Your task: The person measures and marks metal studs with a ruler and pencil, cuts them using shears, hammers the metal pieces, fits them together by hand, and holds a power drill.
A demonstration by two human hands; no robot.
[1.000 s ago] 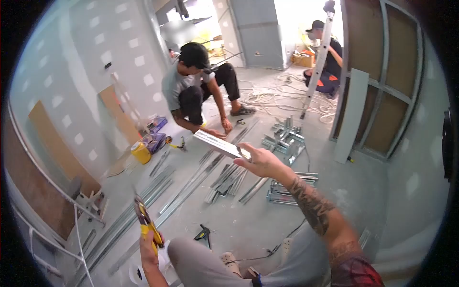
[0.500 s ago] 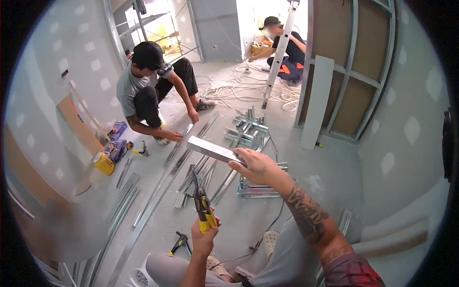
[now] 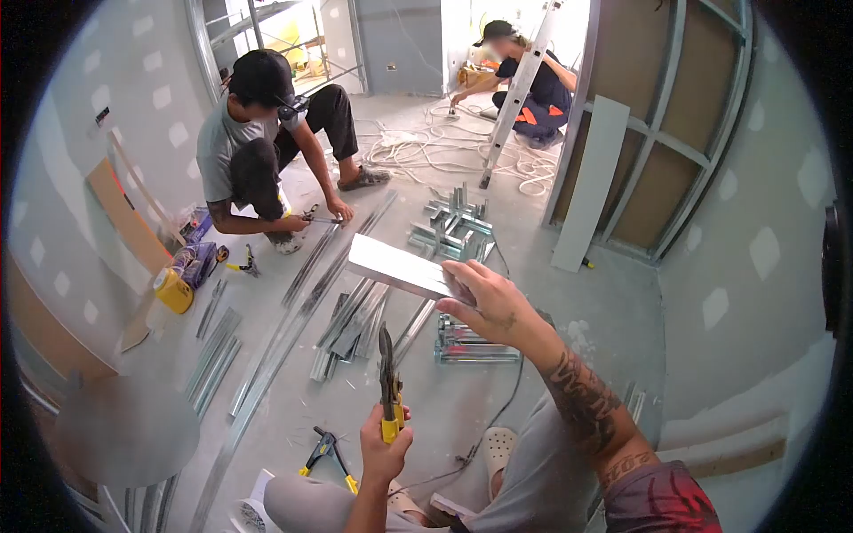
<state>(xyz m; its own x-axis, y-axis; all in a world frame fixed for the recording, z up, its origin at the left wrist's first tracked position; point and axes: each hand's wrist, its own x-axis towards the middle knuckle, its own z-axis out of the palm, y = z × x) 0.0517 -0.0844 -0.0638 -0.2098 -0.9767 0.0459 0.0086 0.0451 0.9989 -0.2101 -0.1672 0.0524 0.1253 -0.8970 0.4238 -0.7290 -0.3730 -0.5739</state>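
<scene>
My left hand [image 3: 382, 444] is closed around the yellow handles of a pair of tin snips [image 3: 388, 382], whose dark jaws point upward. My right hand [image 3: 489, 306] grips one end of a short, shiny metal channel piece [image 3: 400, 266], thumb below and fingers above. The channel's free end points left, above and apart from the snips. Beneath it on the floor lie a bundle of cut metal profiles [image 3: 355, 329] and a stack of short channel pieces [image 3: 475, 342]. Near my knee rests another hand tool [image 3: 324, 451] with yellow-tipped handles.
A co-worker [image 3: 258, 151] crouches at the left, hands at a long metal strip [image 3: 302, 311]. Behind a ladder [image 3: 520, 98], another person [image 3: 533, 80] squats by coiled white cable [image 3: 418, 147]. A yellow container [image 3: 173, 290] stands left. A dark cord [image 3: 498, 409] crosses the floor.
The view has shifted slightly. The snips have turned more upright in my left hand, and the channel stays in my right. The nearer co-worker's hands have moved, now with a tool at the strip.
</scene>
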